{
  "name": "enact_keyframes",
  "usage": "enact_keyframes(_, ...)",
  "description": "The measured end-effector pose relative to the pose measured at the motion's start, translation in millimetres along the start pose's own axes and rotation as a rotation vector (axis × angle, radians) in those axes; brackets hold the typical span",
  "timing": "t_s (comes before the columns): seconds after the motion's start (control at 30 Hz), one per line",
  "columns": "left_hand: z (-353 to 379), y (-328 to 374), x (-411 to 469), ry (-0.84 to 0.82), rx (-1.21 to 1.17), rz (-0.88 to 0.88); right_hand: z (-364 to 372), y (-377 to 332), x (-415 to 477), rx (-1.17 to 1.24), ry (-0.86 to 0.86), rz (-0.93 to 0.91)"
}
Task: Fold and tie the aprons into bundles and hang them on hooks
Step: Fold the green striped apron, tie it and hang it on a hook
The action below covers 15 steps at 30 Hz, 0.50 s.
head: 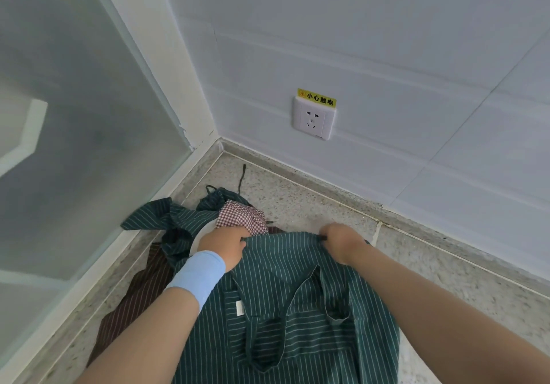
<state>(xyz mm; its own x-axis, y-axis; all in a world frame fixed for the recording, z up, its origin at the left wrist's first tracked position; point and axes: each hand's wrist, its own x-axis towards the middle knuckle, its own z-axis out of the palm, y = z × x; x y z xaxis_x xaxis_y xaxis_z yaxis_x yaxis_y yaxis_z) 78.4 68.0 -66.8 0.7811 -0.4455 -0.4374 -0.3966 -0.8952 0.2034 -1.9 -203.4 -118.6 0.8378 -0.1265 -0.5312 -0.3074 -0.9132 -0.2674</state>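
Green striped apron [282, 309], near centre of desk [446, 279]: far edge gripped by left hand [223, 243] and right hand [342, 242]; folding apparently at an early stage. Loose at left: checked apron [244, 217], maroon apron [131, 303]. No bundle or hook visible.

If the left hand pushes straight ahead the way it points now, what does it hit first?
Most likely the red checked cloth, bunched beyond the knuckles of the left hand, which grips the far edge of the green striped apron. They look nearly touching, though depth is hard to judge.
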Motion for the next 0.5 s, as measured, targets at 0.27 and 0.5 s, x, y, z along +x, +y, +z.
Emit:
enact_keyframes(0.27, -17.7, 8.9, 10.9, -0.458, -0.061, 0.116, -64.0, -28.9, 3.1, -0.624, -0.071, 0.075)
enact_keyframes(0.5, -27.4, -36.3, -2.5, 0.425, -0.496, -0.397, -36.6, -127.9, 33.6, 0.27, -0.077, -0.259)
